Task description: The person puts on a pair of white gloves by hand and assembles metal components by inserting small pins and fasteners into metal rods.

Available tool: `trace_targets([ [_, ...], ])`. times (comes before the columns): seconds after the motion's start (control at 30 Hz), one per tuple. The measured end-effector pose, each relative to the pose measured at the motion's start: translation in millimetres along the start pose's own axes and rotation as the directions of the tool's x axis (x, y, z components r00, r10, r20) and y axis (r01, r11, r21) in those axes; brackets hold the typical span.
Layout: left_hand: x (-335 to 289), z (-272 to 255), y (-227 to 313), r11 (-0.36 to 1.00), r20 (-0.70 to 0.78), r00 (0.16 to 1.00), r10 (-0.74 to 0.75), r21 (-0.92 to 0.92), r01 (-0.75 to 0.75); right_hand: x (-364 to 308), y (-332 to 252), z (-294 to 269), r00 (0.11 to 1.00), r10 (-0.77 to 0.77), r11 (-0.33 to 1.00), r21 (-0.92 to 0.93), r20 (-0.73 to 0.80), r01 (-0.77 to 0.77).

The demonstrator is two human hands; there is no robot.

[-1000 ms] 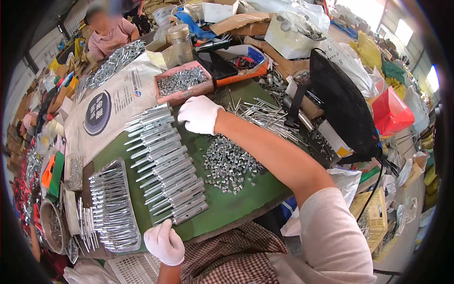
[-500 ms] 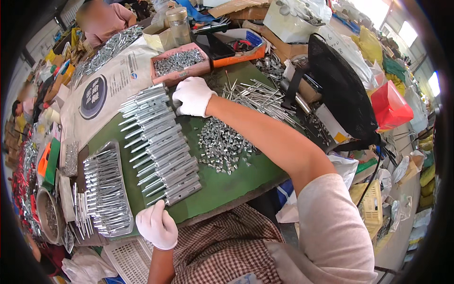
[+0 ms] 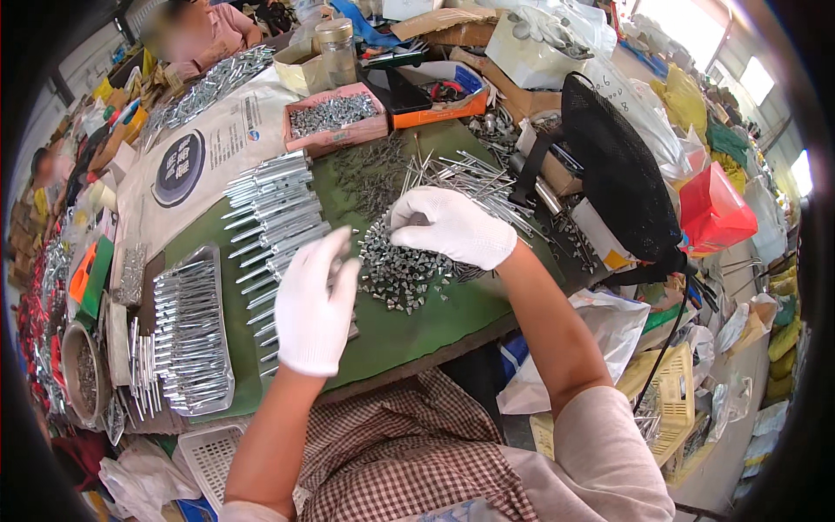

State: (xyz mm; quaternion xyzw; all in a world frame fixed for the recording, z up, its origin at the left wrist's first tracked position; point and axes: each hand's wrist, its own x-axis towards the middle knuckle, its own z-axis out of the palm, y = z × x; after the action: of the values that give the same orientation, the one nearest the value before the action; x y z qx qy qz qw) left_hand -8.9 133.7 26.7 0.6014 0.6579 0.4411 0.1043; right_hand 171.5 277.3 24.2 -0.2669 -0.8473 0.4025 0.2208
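Note:
My left hand (image 3: 315, 304), in a white glove, hovers over the near part of a row of silver metal tubes with thin pointed rods (image 3: 277, 209). Its fingers and thumb are apart; a grey bit shows between them, too blurred to tell whether it is held. Over the far edge of a pile of small silver metal pieces (image 3: 404, 278) is my gloved right hand (image 3: 452, 224). Thumb and fingers there curl toward each other, with grey showing in the gap; what they grip is hidden. Loose thin metal rods (image 3: 487, 187) lie just beyond this hand.
Small dark parts (image 3: 370, 170) lie behind the pile. A pink box of small hardware (image 3: 335, 135) stands at the back. On the left is a clear tray of rods (image 3: 222, 348). At the right hangs a black mesh bag (image 3: 617, 165). Another person (image 3: 230, 30) sits far left.
My right hand has come back from the far end of the tube row to the pile. My left hand has risen from the table's near edge to above the tubes.

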Motion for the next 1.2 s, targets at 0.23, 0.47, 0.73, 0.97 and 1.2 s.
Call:
trace_targets([
  [0.23,37.5,36.1,-11.9,1.000,0.157,0.988,-0.006,-0.007,0.007,0.3,20.7,8.7,0.994,0.007,0.985,0.173,-0.108,0.012],
  [0.47,47.4,49.0,-20.2,0.907,0.194,0.952,0.236,0.306,-0.288,-7.3,26.0,4.6,0.982,0.055,0.958,0.287,-0.182,0.000],
  [0.73,64.3,47.1,-5.5,0.908,0.160,0.915,0.371,0.146,-0.394,-12.0,25.4,-1.7,0.986,0.040,0.940,0.341,-0.164,0.018],
  [0.97,62.2,48.1,4.5,0.976,0.126,0.972,0.201,-0.107,-0.188,-13.7,18.7,-4.1,0.987,0.119,0.871,0.489,-0.109,-0.051],
  [1.2,55.4,45.4,0.1,0.997,0.223,0.974,-0.049,-0.047,0.061,-12.0,19.2,7.4,0.959,-0.045,0.969,0.220,-0.280,0.110],
])
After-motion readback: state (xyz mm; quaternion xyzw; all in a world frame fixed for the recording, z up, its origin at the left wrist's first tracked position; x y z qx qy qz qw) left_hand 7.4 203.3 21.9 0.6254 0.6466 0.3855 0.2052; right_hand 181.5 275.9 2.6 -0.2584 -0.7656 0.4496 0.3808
